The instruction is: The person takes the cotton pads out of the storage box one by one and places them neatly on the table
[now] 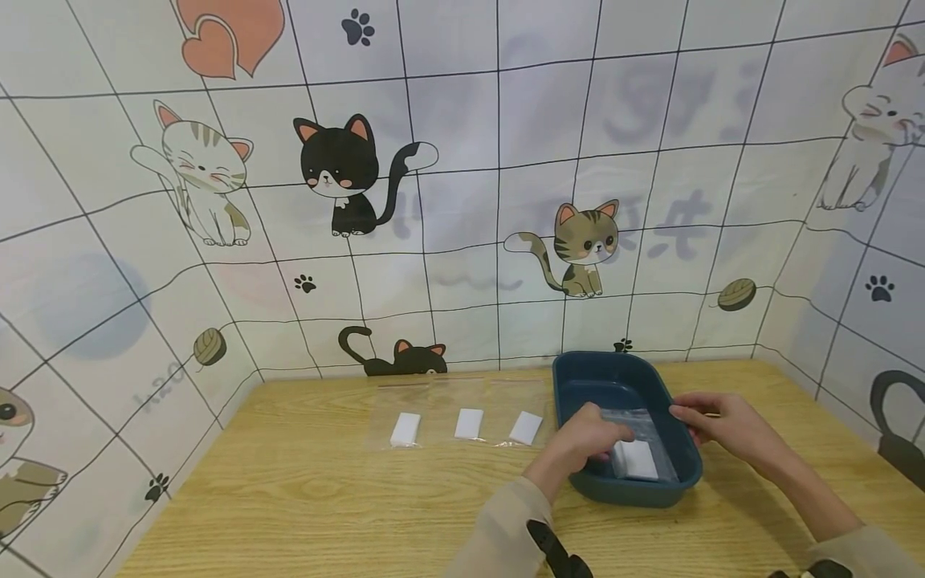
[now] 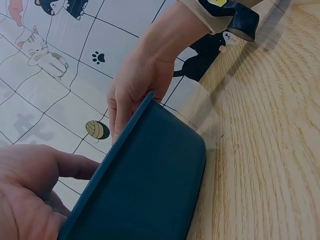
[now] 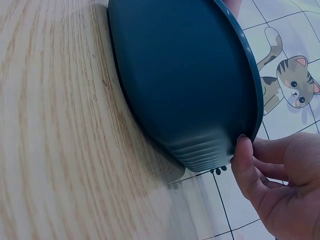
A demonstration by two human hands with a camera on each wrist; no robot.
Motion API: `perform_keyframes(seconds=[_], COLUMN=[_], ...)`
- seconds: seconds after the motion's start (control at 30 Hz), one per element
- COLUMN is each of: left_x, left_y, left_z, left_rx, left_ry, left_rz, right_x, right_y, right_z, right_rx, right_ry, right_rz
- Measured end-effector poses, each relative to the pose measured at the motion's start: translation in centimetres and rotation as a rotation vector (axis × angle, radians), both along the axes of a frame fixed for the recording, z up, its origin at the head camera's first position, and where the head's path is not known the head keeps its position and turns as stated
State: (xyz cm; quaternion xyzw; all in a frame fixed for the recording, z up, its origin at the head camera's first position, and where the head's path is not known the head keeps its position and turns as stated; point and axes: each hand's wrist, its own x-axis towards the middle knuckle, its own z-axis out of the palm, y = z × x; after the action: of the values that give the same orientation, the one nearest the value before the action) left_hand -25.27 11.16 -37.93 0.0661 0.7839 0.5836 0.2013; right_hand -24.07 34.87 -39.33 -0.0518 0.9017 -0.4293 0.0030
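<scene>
A dark blue plastic basin (image 1: 636,491) stands on the table at right. In it lie clear plastic bags (image 1: 661,433) with a white flat block (image 1: 637,460) inside. My left hand (image 1: 587,437) reaches over the basin's left side, its fingers at the bags; its fingertips are partly hidden, so whether they pinch a bag cannot be told. In the left wrist view the basin's wall hides the fingers of the left hand (image 2: 30,190). My right hand (image 3: 280,180) pinches the basin's rim on its right side, thumb against the outer wall.
Left of the basin, three clear bags lie in a row on the wooden table (image 1: 325,498), holding a left white block (image 1: 405,429), a middle white block (image 1: 468,424) and a right white block (image 1: 525,428). A cat-patterned cloth wall (image 1: 462,185) encloses the back and sides.
</scene>
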Motion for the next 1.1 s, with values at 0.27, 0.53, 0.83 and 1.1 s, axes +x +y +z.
perform_keyframes(seconds=[0.27,0.53,0.83,1.1], left_x=[0.2,0.1,0.5,0.6], left_y=[0.3,0.9,0.9,1.3], left_z=[-0.1,-0.7,-0.7,-0.9], left_rx=[0.075,0.016,-0.016,-0.066], left_ry=[0.001,0.06,0.143,0.193], left_rz=[0.029,0.016,-0.029,0.037], right_x=[0.0,0.0,0.0,0.1], right_y=[0.0,0.0,-0.1,-0.1], right_z=[0.0,0.1,0.0,0.0], right_rx=[-0.005,-0.021,-0.036,-0.035], right_ry=[0.0,-0.007,0.001,0.004], right_rz=[-0.005,-0.005,0.001,0.007])
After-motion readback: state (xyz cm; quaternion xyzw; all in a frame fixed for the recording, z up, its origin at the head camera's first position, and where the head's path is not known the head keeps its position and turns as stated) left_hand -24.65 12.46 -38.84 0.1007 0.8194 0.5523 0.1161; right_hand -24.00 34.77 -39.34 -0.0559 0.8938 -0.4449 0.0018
